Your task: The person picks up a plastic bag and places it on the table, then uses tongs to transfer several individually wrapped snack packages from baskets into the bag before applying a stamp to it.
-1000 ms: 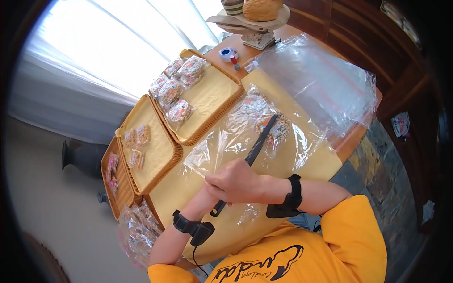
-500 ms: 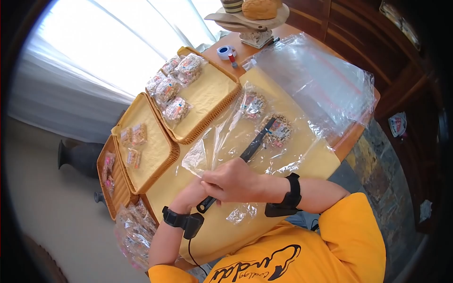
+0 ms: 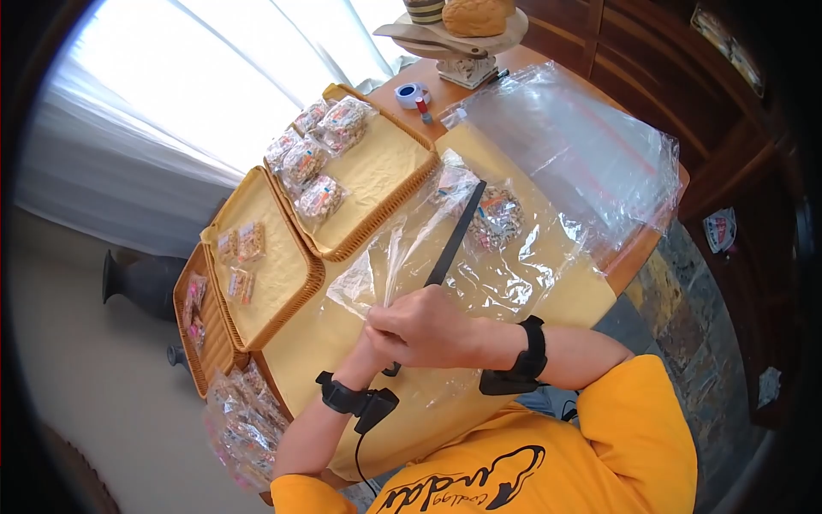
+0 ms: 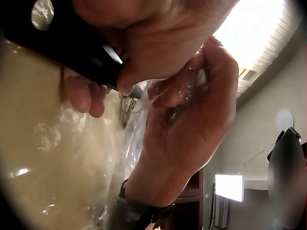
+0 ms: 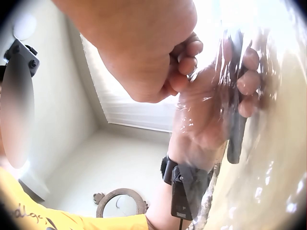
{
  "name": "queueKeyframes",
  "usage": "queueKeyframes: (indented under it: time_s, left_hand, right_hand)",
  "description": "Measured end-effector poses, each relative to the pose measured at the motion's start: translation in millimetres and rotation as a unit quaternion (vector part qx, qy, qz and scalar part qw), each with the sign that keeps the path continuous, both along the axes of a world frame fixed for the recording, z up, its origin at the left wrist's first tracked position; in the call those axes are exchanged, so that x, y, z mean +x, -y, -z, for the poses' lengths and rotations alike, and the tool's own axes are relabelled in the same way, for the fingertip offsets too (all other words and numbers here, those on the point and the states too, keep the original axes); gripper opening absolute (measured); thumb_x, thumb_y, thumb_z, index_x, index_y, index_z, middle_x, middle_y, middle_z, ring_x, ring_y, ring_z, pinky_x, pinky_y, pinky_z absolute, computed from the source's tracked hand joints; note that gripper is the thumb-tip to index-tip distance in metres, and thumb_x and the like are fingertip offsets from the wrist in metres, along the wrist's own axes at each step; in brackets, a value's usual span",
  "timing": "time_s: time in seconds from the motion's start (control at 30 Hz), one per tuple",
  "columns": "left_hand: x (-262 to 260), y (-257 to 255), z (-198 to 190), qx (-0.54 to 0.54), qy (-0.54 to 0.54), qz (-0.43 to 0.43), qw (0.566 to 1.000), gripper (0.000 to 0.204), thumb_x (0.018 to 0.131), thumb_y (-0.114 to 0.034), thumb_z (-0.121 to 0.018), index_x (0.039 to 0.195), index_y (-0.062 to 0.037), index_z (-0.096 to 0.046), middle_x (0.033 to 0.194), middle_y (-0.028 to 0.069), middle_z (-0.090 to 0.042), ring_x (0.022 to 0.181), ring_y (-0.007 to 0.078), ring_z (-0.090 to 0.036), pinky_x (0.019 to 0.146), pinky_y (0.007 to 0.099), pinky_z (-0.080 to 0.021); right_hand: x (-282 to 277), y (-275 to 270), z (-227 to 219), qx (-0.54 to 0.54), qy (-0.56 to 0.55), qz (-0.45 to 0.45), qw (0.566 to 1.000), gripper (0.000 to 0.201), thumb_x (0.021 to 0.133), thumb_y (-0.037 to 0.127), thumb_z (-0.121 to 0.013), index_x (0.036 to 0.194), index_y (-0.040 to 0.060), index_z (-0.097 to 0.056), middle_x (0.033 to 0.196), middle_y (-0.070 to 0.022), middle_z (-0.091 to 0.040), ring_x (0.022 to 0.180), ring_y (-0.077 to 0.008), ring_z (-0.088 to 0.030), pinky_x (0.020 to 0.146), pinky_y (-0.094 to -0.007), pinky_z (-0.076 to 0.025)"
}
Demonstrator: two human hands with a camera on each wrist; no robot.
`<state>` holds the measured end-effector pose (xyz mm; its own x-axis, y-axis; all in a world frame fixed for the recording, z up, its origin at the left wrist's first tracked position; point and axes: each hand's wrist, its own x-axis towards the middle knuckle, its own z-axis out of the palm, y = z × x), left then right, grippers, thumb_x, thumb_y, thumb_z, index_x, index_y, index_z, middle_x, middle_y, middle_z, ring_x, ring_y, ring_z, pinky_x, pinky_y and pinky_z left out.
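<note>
In the head view my right hand (image 3: pixel 428 330) pinches a gathered edge of a large clear plastic bag (image 3: pixel 398 248). My left hand (image 4: pixel 165 36) grips the black handle (image 4: pixel 62 45) of a long dark knife (image 3: pixel 458 231); the right hand mostly hides it in the head view. The blade points away from me over the bag, its tip beside a round packet of puffed snack (image 3: pixel 501 216). A second packet (image 3: pixel 458 182) lies under shiny film left of the tip. Through the plastic, the right wrist view shows the left fingers (image 5: pixel 248 82) around the handle.
Wicker trays (image 3: pixel 295 283) stand at the left, several holding small snack packets (image 3: pixel 321 199). Flat clear bags (image 3: pixel 591 146) lie at the far right. Tape (image 3: pixel 411 94) and a cake stand (image 3: pixel 467 68) are at the back. A bag of packets (image 3: pixel 244 420) sits at the left edge.
The knife has slid forward, its tip shifting up and left past the round packet. The left wrist has shifted slightly right. The right hand keeps its pinch on the bag.
</note>
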<state>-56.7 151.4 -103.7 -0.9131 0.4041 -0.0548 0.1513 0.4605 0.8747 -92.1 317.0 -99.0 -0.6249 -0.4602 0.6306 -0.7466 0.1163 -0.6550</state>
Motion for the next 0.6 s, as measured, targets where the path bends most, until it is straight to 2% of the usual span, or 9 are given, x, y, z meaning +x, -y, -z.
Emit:
queueKeyframes:
  time_s: [0.33, 0.4, 0.43, 0.5, 0.53, 0.6]
  left_hand:
    - [-6, 11, -17, -0.026, 0.025, 0.037, 0.999, 0.010, 0.085, -0.003, -0.057, 0.093, -0.0010, -0.064, 0.076, 0.0053, -0.064, 0.062, 0.0117, -0.062, 0.056, 0.0276, -0.051]
    - [-14, 15, -32, 0.000, 0.271, -0.024, 0.962, 0.012, 0.086, -0.002, -0.056, 0.095, -0.0007, -0.064, 0.076, 0.0052, -0.064, 0.061, 0.0112, -0.062, 0.054, 0.0266, -0.050]
    - [-20, 16, -35, 0.001, 0.271, -0.024, 0.962, 0.012, 0.086, -0.002, -0.056, 0.095, -0.0007, -0.064, 0.076, 0.0052, -0.064, 0.061, 0.0112, -0.062, 0.054, 0.0266, -0.050]
    - [-31, 17, -40, -0.033, 0.247, 0.058, 0.967, 0.013, 0.087, -0.002, -0.056, 0.097, -0.0014, -0.065, 0.074, 0.0051, -0.063, 0.061, 0.0108, -0.062, 0.052, 0.0246, -0.049]
    - [-34, 17, -44, -0.033, 0.246, 0.059, 0.967, 0.013, 0.087, -0.002, -0.056, 0.097, -0.0014, -0.065, 0.074, 0.0051, -0.063, 0.061, 0.0108, -0.062, 0.052, 0.0246, -0.049]
    - [-38, 16, -55, -0.028, 0.341, 0.012, 0.940, 0.009, 0.088, -0.009, -0.057, 0.091, -0.0032, -0.063, 0.074, 0.0036, -0.062, 0.059, 0.0098, -0.060, 0.048, 0.0225, -0.047]
  right_hand:
    - [3, 3, 5, 0.000, -0.001, -0.017, 1.000, 0.012, 0.083, 0.015, -0.064, 0.080, 0.0051, -0.059, 0.055, -0.0110, -0.055, 0.052, -0.0294, -0.061, 0.046, -0.0388, -0.046]
    - [3, 3, 3, -0.001, 0.002, -0.012, 1.000, 0.011, 0.083, 0.015, -0.064, 0.081, 0.0052, -0.060, 0.055, -0.0105, -0.055, 0.052, -0.0289, -0.061, 0.046, -0.0386, -0.047]
    - [3, 3, 2, -0.002, -0.002, -0.009, 1.000, 0.012, 0.083, 0.016, -0.064, 0.079, 0.0059, -0.059, 0.054, -0.0102, -0.055, 0.051, -0.0286, -0.061, 0.046, -0.0386, -0.047]
    - [3, 3, 3, -0.002, -0.007, -0.006, 1.000, 0.012, 0.083, 0.016, -0.064, 0.078, 0.0066, -0.058, 0.054, -0.0099, -0.055, 0.051, -0.0283, -0.061, 0.046, -0.0385, -0.047]
    - [2, 3, 5, -0.002, -0.009, -0.012, 1.000, 0.014, 0.083, 0.016, -0.064, 0.076, 0.0073, -0.057, 0.054, -0.0099, -0.055, 0.050, -0.0282, -0.061, 0.046, -0.0386, -0.046]
    - [2, 1, 5, -0.001, -0.012, -0.015, 1.000, 0.015, 0.084, 0.016, -0.064, 0.074, 0.0080, -0.056, 0.053, -0.0098, -0.054, 0.050, -0.0282, -0.060, 0.046, -0.0386, -0.046]
